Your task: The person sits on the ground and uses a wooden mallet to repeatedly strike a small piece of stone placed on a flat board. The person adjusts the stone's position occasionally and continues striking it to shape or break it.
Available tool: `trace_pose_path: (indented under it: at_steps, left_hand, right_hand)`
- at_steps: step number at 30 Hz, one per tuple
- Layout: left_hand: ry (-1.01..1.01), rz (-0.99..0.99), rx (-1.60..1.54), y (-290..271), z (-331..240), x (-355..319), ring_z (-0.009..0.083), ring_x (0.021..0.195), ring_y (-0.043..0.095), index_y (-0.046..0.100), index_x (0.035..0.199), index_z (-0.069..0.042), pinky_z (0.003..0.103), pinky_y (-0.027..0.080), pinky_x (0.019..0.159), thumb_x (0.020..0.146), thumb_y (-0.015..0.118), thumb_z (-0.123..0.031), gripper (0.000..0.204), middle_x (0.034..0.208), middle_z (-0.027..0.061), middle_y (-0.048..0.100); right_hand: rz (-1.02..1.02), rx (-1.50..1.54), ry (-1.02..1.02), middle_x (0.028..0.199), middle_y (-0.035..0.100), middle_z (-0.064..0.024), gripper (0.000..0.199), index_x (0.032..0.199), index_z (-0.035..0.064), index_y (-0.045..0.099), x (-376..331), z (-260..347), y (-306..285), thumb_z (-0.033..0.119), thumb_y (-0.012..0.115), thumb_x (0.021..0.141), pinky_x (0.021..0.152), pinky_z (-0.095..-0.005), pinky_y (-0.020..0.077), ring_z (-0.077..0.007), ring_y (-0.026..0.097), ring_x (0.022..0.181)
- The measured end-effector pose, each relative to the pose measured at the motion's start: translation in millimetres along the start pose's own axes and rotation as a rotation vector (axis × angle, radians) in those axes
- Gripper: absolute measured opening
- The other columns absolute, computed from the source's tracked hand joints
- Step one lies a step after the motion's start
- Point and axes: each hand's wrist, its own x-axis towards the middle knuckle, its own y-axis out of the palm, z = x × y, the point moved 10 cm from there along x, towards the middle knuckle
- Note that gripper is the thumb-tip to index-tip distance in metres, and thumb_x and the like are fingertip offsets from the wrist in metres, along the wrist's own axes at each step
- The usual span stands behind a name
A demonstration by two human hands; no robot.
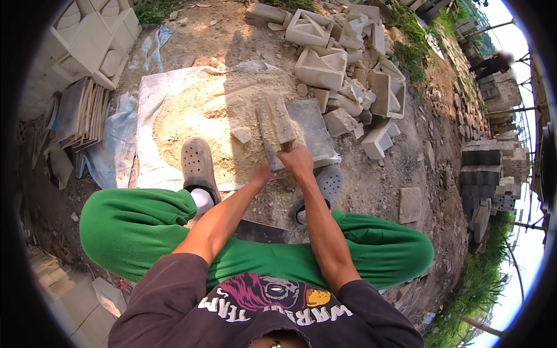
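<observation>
I sit with knees apart in green trousers, feet in perforated clogs on the dirt. My right hand (297,159) grips the handle of a flat wooden trowel-like tool (278,119) that rests on a grey square slab mould (310,129) in front of me. My left hand (261,173) holds the near left edge of that slab, fingers closed on it. A heap of pale sand mix (200,113) lies on a white sheet (152,93) just left of the slab.
Broken and whole hollow concrete blocks (325,64) are piled beyond the slab. Flat boards (81,110) lean at the left, white moulded blocks (87,40) at the top left. Stacked blocks (481,168) stand at the right. A person (493,62) bends far off.
</observation>
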Motion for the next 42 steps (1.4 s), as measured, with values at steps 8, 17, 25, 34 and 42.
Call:
trace_pose_path:
  at_steps: [8,17,25,34,42]
  left_hand:
    - [0.11,-0.059,0.129,2.9,-9.1,2.3,0.0413,0.088,0.069,0.059,0.106,0.003,0.05,0.051,0.082,0.101,0.038,-0.044,0.053,0.088,0.0223,0.071]
    - [-0.07,-0.364,0.011,-1.7,-24.2,-7.8,0.0387,0.078,0.07,0.056,0.117,0.01,0.048,0.052,0.081,0.099,0.033,-0.063,0.079,0.093,0.03,0.067]
    - [-0.025,-0.231,-0.252,2.5,-64.6,-26.7,0.0283,0.06,0.069,0.05,0.116,0.01,0.04,0.054,0.053,0.1,0.036,-0.059,0.072,0.094,0.0271,0.066]
    - [0.069,-0.254,-0.377,-0.4,-144.0,-62.1,0.0235,0.053,0.065,0.039,0.125,0.006,0.036,0.049,0.043,0.103,0.04,-0.045,0.056,0.086,0.0217,0.063]
    - [-0.027,-0.121,-0.73,-19.8,-182.1,-46.7,0.0199,0.049,0.061,0.045,0.116,0.011,0.03,0.042,0.035,0.095,0.038,-0.021,0.039,0.083,0.0195,0.063]
  right_hand:
    - [0.173,-0.149,0.123,0.095,0.071,-0.0257,0.047,0.095,-0.0043,0.072,3.2,-53.6,38.2,0.034,0.072,0.068,0.082,-0.0468,0.0544,-0.0421,0.069,0.095]
    - [0.219,-0.351,0.115,0.077,0.071,-0.0219,0.041,0.083,-0.0058,0.072,18.7,-43.9,-106.5,0.033,0.071,0.069,0.068,-0.0401,0.0564,-0.0317,0.072,0.071]
    - [0.155,-0.451,0.208,0.064,0.068,-0.0126,0.036,0.079,-0.0013,0.072,-53.7,-64.5,-213.4,0.033,0.075,0.07,0.057,-0.0353,0.0545,-0.023,0.069,0.056]
    - [0.118,0.018,0.306,0.064,0.061,-0.0067,0.034,0.088,-0.004,0.065,-82.1,-85.9,-147.2,0.024,0.08,0.075,0.049,-0.0324,0.0506,-0.0185,0.061,0.05]
    - [-0.023,0.27,0.065,0.066,0.061,-0.005,0.031,0.086,-0.001,0.062,-65.4,-44.4,-117.3,0.025,0.079,0.079,0.049,-0.0304,0.0486,-0.0156,0.061,0.051]
